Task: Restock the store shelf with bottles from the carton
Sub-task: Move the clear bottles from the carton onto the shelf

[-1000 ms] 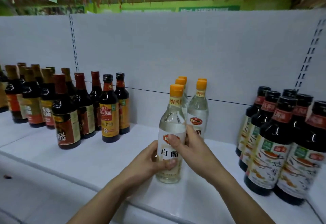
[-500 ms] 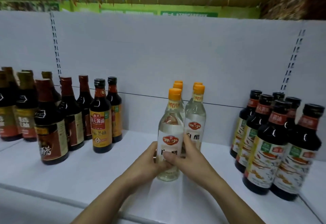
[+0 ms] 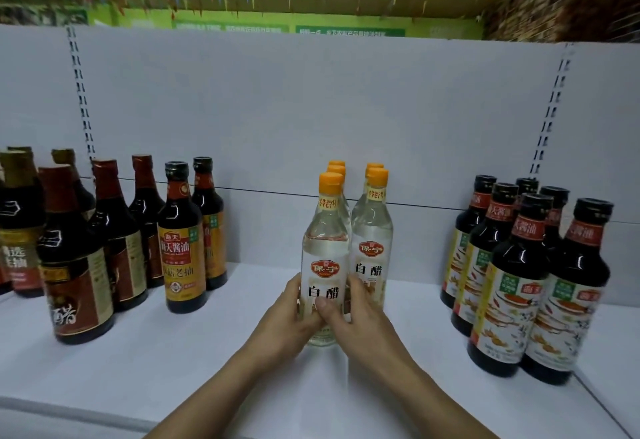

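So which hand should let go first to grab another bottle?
Probably the left hand. The right hand has its thumb across the front of the clear vinegar bottle and can steady it on the shelf.

The clear bottle [image 3: 325, 265] between both hands has moved farther from the person, now level with its right-hand neighbour [image 3: 372, 248].

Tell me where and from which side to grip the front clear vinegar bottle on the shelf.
Grip the front clear bottle at its lower straight body, around the label, coming from the open front. The neck tapers, and a twin bottle stands close on its right. The left hand and right hand already clasp it there.
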`<state>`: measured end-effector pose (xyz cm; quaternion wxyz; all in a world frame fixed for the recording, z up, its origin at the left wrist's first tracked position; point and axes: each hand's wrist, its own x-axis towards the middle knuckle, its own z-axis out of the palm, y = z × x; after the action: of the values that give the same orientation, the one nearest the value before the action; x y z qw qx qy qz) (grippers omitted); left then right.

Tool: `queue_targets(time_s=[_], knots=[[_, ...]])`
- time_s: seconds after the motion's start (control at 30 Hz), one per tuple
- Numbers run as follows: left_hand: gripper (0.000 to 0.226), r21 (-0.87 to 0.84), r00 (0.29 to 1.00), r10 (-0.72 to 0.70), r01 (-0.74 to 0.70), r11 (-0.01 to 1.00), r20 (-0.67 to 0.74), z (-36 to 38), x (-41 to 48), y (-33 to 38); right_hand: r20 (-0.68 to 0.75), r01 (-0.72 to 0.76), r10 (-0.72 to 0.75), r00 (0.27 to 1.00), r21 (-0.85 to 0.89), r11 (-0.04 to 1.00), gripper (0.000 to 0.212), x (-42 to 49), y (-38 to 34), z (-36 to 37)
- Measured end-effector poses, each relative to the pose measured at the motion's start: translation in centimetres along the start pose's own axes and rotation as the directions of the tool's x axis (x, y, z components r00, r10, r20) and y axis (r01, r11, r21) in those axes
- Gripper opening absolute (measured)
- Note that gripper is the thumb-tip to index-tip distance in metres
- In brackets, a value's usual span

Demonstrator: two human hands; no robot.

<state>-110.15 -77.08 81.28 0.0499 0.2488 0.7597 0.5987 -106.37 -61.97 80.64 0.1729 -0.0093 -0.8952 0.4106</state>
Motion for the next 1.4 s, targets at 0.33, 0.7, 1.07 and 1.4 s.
queue_targets(time_s=[0.33, 0.7, 1.07, 1.4], knots=[[0.051, 0.035, 1.0, 0.003, -0.003, 0.999, -0.013, 0.2, 1.4, -1.2, -0.027, 0.004, -0.003, 1.0, 0.034, 0.999, 0.07, 0.2, 0.9, 0.4], [0.044, 0.08, 0.999, -0.003, 0.007, 0.997, -0.05, 0.5, 1.3, -2.0, -0.012, 0.026, -0.026, 1.0, 0.046, 0.999, 0.067, 0.0, 0.7, 0.2], [0.052, 0.104, 0.999, -0.013, 0.018, 0.994, -0.043, 0.1, 1.1, -1.9, 0.012, 0.015, -0.016, 1.0, 0.061, 0.998, 0.074, -0.1, 0.9, 0.5], [0.077, 0.13, 0.996, -0.065, 0.072, 0.989, -0.055, 0.2, 0.1, 0.2, -0.106, 0.014, -0.024, 0.994, -0.093, 0.996, 0.037, -1.1, -0.7, -0.5]])
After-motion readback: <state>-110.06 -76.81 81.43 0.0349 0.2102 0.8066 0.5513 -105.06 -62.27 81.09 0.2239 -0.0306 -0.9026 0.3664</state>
